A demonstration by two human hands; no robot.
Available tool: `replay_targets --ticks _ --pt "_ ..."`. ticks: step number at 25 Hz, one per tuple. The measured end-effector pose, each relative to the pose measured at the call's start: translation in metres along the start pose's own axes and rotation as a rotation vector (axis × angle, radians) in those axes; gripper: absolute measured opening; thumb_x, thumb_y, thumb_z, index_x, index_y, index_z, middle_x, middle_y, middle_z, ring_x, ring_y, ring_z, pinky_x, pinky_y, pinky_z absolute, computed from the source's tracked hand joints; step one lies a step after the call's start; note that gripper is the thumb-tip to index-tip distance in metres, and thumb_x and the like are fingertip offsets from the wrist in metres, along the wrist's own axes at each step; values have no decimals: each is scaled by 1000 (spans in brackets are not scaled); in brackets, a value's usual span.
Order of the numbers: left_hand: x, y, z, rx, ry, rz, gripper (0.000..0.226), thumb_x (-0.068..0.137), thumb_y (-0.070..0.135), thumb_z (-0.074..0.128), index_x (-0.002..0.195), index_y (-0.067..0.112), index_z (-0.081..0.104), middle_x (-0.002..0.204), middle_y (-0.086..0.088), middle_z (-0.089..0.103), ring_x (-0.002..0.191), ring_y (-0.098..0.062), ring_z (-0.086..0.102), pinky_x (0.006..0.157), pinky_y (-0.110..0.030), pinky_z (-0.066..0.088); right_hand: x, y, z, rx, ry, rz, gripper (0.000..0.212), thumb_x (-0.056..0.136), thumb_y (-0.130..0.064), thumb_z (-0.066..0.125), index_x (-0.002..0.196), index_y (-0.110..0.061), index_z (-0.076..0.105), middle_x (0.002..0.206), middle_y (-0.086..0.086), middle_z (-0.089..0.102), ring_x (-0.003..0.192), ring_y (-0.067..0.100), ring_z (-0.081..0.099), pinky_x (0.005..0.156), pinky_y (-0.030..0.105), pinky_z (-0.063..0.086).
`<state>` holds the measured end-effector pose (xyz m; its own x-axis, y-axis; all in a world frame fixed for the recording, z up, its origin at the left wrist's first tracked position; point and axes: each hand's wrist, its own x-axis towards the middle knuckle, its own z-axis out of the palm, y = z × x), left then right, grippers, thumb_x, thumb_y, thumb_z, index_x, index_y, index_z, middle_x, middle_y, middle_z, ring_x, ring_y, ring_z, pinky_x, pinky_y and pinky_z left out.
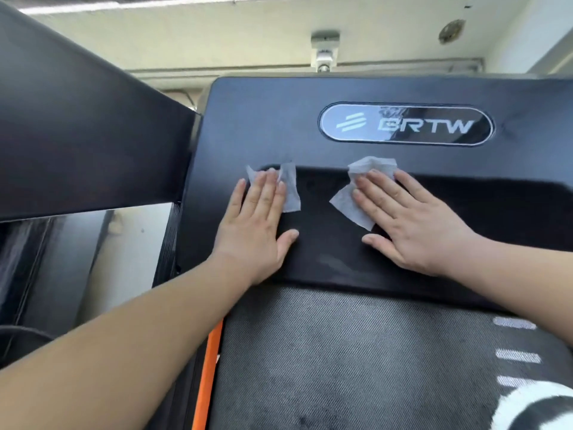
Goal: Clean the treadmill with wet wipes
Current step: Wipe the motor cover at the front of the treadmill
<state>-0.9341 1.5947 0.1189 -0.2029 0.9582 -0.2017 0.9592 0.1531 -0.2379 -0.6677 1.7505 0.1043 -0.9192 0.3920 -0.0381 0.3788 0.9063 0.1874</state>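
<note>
The treadmill's black motor cover (341,131) fills the middle of the view, with an oval BRTW badge (406,125) on top. My left hand (260,225) lies flat on the cover's sloped front, fingers straight, pressing a white wet wipe (290,190) under its fingertips. My right hand (412,225) lies flat a little to the right, fingers spread, pressing a second crumpled white wipe (350,203) against the same surface. Most of each wipe shows beside the fingers.
The grey textured running belt (341,361) lies below the cover, with an orange side strip (210,361) at its left and white marks (514,355) at right. A black upright frame (86,125) rises at left. A pale wall (248,41) stands behind.
</note>
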Motion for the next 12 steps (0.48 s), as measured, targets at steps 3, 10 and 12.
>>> replay_targets --ticks 3,10,12 --pt "22 9 -14 -33 14 45 90 99 68 13 159 9 -20 167 -14 -27 155 -29 -26 126 -51 -12 -29 9 7 16 -9 70 78 103 -57 27 163 -7 16 171 12 12 159 28 7 126 53 18" --pt "66 76 -47 34 58 444 81 102 65 9 162 18 -17 170 -6 -21 157 -24 -21 126 -50 -12 -91 42 5 120 -89 465 81 102 -57 23 162 -3 17 171 16 2 159 31 0 127 54 8" --pt "76 66 -55 -111 -30 187 81 102 64 9 163 16 -15 171 -6 -18 158 -22 -17 126 -49 -13 -76 30 0 203 -89 500 84 102 -58 24 160 2 19 170 21 3 158 35 -1 126 57 8"
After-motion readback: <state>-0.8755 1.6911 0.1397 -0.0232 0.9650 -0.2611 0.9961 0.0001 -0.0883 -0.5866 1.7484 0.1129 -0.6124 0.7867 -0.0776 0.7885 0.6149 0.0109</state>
